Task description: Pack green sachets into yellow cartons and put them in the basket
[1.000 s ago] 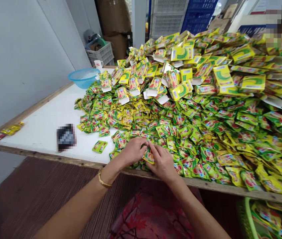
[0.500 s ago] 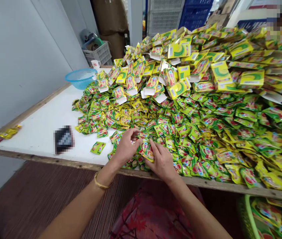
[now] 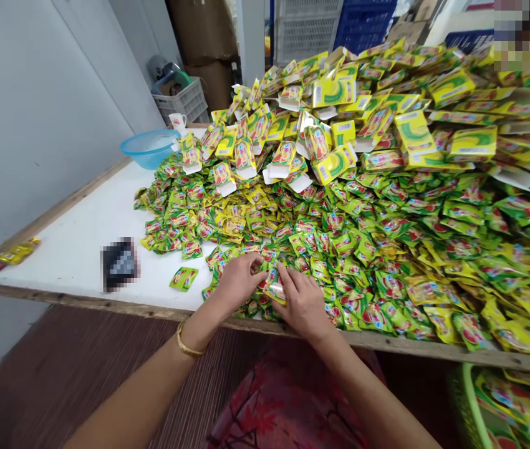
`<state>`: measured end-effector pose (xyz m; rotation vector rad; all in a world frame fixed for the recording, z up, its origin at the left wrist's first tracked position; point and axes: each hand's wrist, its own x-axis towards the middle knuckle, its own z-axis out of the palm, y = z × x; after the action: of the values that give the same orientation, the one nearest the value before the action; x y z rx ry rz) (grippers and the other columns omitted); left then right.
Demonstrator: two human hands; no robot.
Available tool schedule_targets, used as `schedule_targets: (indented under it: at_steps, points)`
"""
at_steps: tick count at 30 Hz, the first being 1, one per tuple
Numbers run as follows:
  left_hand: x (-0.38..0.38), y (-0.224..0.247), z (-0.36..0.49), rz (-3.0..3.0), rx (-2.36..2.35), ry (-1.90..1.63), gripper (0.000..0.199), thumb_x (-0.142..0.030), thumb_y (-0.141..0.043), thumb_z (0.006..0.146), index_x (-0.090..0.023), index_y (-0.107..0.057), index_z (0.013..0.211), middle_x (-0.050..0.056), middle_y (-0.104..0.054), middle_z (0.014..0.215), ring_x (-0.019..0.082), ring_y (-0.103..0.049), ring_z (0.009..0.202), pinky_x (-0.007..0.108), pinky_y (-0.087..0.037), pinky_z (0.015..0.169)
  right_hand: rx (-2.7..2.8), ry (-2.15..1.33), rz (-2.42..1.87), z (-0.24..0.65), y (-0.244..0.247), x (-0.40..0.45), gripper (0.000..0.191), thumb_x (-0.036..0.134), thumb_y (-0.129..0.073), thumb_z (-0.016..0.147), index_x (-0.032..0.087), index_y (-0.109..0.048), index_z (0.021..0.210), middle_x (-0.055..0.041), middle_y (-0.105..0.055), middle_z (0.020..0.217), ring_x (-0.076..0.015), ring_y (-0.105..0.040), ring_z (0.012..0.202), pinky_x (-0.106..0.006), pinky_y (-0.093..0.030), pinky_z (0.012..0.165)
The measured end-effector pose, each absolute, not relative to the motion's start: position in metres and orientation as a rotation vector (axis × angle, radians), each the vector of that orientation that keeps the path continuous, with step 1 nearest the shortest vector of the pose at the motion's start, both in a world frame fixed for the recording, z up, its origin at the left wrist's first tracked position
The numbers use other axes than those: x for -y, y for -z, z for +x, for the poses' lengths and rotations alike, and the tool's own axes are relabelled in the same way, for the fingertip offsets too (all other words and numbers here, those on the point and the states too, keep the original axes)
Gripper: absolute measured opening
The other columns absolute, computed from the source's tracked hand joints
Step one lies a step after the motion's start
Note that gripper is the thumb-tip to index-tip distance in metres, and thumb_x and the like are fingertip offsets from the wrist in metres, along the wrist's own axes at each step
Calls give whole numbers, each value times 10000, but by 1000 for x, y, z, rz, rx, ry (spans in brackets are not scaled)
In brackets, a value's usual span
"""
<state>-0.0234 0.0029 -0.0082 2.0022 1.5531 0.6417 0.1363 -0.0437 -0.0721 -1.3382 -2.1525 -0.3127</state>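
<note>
My left hand (image 3: 240, 278) is low over the near edge of the packet pile, its fingers curled in a pinch. Whatever lies between those fingertips is too small to make out. My right hand (image 3: 306, 303) is closed round a small printed carton (image 3: 275, 290), which catches a bright glare and points towards my left fingertips. Under and around both hands lie many small green and yellow packets (image 3: 358, 249) with red print. One packet (image 3: 183, 279) rests apart on the white table, left of my left hand.
Behind the packets rises a heap of yellow-green cartons (image 3: 335, 93), several with flaps open. A blue basket (image 3: 148, 146) stands at the back left, and a dark blurred object (image 3: 120, 265) lies on the white table (image 3: 68, 249). A green basket (image 3: 468, 399) sits below the edge at right.
The carton in my right hand has tilted, so its printed face now shows glare. My left fingers have curled in and dropped slightly. The pile looks the same.
</note>
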Motion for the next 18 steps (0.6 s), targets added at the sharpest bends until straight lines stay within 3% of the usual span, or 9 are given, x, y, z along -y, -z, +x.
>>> schedule_targets:
  at_steps: [5,10,18]
  points:
    - [6,10,-17,2037,-1526,-753,56,-107,-607,718,-160,-614,734,1,-623,713,128,-552,666,246,-426,666,2140,321,-1351,137,73,44,578,372,-536,844,93,-414,1336,-137,-605,1093,-241,-538,925,-359,-413,774]
    - [-9,7,-21,1863,-1348,-643,49,-133,-583,707,-160,-585,666,-34,-569,592,108,-516,578,212,-391,565,2150,309,-1340,138,73,43,574,375,-555,831,77,-440,1308,-131,-610,1080,-239,-537,917,-351,-414,776]
    - [-4,1,-17,2007,-1521,-599,78,-125,-570,719,-174,-588,661,-37,-542,563,114,-487,554,228,-356,572,2140,301,-1312,137,72,43,560,362,-543,830,86,-439,1307,-132,-598,1086,-236,-529,937,-349,-408,788]
